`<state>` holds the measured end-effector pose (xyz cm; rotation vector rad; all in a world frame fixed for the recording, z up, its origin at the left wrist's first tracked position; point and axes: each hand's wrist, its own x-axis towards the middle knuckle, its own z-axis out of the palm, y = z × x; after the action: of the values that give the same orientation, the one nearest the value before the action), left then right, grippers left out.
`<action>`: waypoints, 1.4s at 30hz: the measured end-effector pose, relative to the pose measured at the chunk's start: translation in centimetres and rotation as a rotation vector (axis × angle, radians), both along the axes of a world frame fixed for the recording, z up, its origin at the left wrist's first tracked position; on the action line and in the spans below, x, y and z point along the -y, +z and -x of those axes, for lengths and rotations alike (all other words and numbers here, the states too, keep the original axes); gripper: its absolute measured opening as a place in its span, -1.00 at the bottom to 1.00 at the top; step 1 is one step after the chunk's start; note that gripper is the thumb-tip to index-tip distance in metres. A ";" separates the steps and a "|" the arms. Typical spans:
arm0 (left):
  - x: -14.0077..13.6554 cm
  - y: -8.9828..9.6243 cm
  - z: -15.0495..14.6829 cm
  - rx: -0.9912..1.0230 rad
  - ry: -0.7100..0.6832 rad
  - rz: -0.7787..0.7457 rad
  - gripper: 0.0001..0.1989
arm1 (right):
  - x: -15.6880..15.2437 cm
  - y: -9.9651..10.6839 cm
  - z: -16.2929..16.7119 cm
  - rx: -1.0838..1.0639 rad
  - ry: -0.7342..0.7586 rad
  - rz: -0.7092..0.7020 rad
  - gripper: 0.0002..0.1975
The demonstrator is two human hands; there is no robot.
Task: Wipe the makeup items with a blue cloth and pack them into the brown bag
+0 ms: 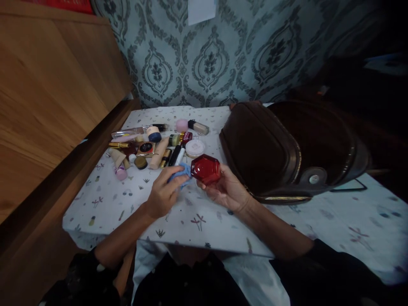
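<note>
I see both forearms bare, with dark, near-black sleeves pushed up toward the elbows. My left hand (163, 193) and right hand (228, 191) show no gloves.

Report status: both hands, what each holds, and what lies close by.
Left hand grips blue cloth. Right hand holds red compact, cloth against it. Cosmetics pile just beyond; brown bag open at right.

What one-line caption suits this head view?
Left hand presses a blue cloth against a red hexagonal compact held by the right hand, beside scattered cosmetics and a brown bag.
</note>
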<state>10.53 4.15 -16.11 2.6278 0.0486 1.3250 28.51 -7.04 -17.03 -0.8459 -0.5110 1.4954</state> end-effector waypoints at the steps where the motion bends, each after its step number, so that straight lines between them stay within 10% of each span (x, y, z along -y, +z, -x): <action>1: -0.1 0.0 0.0 0.001 0.007 0.061 -0.71 | 0.0 0.0 0.0 -0.006 0.000 0.016 -0.49; 7: -0.2 0.1 0.0 0.037 0.020 0.271 -0.75 | -0.1 -0.4 0.5 0.028 0.020 0.048 -0.55; 37: -0.3 0.8 0.0 -0.095 -0.145 0.320 -0.74 | -0.5 -0.3 0.8 -0.074 -0.072 0.002 -0.58; 42: 1.1 1.2 -0.5 -0.063 -0.073 0.025 -0.74 | -0.3 -0.4 1.3 -0.007 -0.166 -0.131 -0.54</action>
<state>11.00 3.06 -14.92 2.6234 -0.0210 1.2110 27.19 -6.70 -17.43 -0.7611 -0.5149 1.2989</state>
